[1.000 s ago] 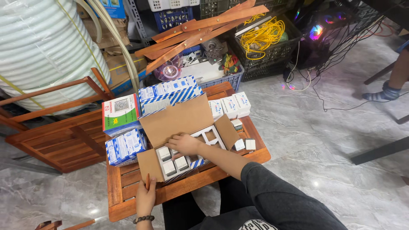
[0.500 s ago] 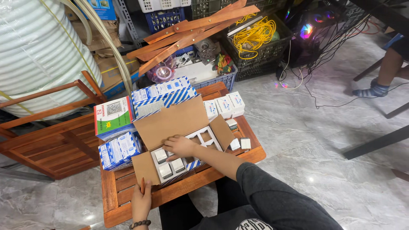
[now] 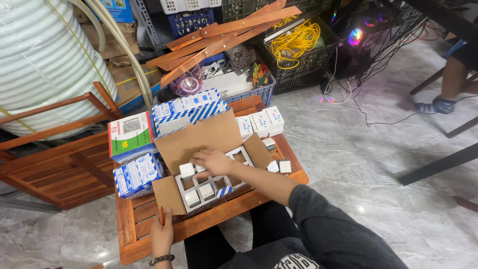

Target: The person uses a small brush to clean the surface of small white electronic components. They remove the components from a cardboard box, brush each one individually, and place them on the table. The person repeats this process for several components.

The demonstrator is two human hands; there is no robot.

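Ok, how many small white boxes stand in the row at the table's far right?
3, side by side: left box, middle box, right box, beyond the open carton. Its flap may hide others.

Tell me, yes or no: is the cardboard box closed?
No, the cardboard box lies open, flaps spread, with the right hand inside its divided compartments.

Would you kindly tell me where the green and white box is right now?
In the head view, the green and white box sits at the wooden table's far left, beside the open brown cardboard carton and above the blue-striped packs.
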